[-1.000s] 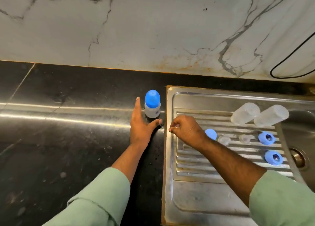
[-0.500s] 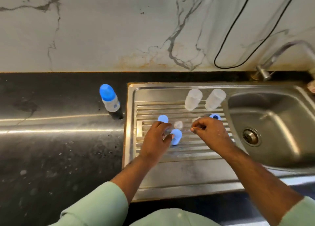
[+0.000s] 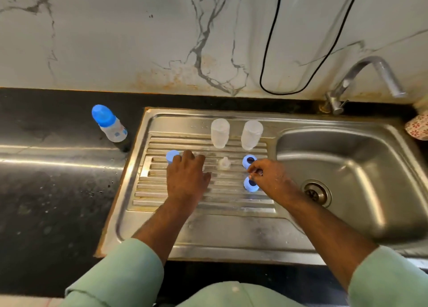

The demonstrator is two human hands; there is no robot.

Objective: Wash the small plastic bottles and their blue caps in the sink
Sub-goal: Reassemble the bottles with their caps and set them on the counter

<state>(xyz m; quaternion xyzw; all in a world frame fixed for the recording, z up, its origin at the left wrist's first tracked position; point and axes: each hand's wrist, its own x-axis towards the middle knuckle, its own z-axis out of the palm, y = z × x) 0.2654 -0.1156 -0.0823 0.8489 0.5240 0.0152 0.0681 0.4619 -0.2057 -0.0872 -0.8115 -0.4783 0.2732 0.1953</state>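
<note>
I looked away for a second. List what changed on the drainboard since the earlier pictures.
The left hand left the capped bottle on the counter and crossed to the drainboard, now lying flat beside a blue cap. The right hand shifted right, over the blue rings. The two inverted bottles stayed put.

No readable text anywhere. Capped bottle (image 3: 110,125) on counter (image 3: 58,179), just left of sink drainboard (image 3: 208,225), carries small blue printed marks on its side, too blurred to read.
</note>
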